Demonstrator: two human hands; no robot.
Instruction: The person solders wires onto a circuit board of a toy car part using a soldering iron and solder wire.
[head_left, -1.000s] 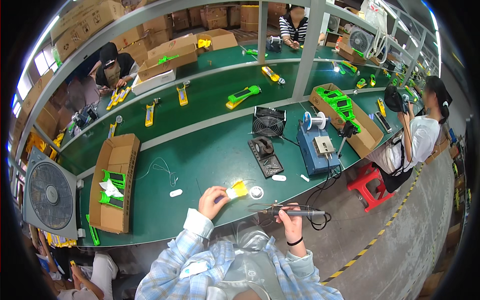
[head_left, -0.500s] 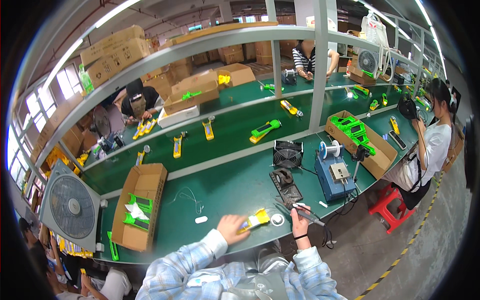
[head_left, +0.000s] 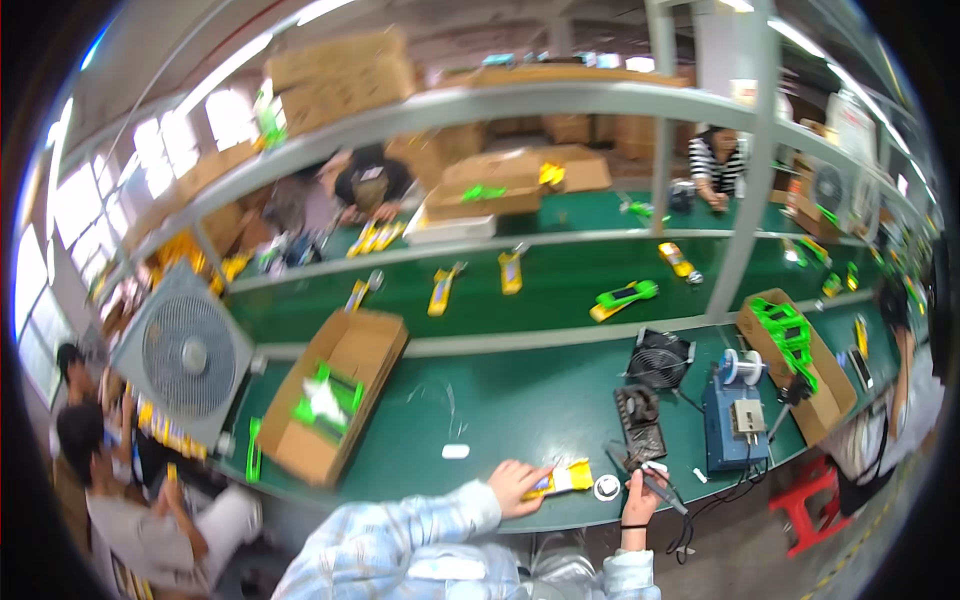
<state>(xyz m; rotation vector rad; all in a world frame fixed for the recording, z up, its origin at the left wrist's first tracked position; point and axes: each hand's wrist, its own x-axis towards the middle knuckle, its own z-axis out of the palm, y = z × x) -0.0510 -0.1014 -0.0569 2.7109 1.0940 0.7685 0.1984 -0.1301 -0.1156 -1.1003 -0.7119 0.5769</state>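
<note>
My left hand [head_left: 517,488] grips the left end of a yellow plastic casing [head_left: 572,476] lying near the bench's front edge; its fingers curl over the top and hide part of it. Just right of the casing lies a round white part [head_left: 606,488]. In my right hand [head_left: 640,500] is a soldering iron [head_left: 662,490] with a dark cable trailing down. The iron's tip is too blurred to place. Beyond that hand stands a black soldering iron stand [head_left: 640,422].
A blue machine [head_left: 735,425] carries a wire spool [head_left: 741,367]. Behind the stand is a small black fan [head_left: 660,358]. Cardboard boxes with green frames stand left [head_left: 370,385] and right [head_left: 830,405]. A white oval piece [head_left: 455,452] lies left. Co-workers sit around.
The view has swung left, so the bench appears shifted right and more of the seated people at left show. Both hands keep about the same places beside the casing and stand.
</note>
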